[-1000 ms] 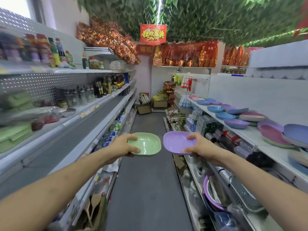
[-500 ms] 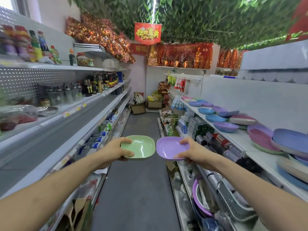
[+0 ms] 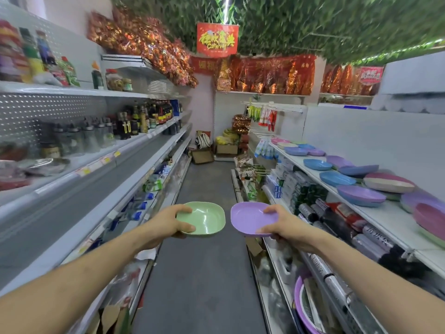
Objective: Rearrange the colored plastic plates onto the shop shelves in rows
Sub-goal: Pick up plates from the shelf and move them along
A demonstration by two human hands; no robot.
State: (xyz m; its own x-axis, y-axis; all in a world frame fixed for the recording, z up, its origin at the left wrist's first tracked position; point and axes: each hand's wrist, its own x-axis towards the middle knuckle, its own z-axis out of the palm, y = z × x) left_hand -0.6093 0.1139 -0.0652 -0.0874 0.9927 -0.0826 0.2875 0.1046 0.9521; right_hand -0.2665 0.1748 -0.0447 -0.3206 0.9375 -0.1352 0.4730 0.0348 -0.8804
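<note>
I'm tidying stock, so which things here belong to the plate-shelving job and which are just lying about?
Job: green plate in left hand; purple plate in right hand; shelved plates on the right.
Lying about: sauce bottles, red sign, cardboard box, purple basin.

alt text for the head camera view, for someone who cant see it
A person in a shop aisle holds a green plate in the left hand and a purple plate in the right hand, both out over the floor. Blue, purple and pink plates lie along the right shelf; bottles stand on the left shelves.
</note>
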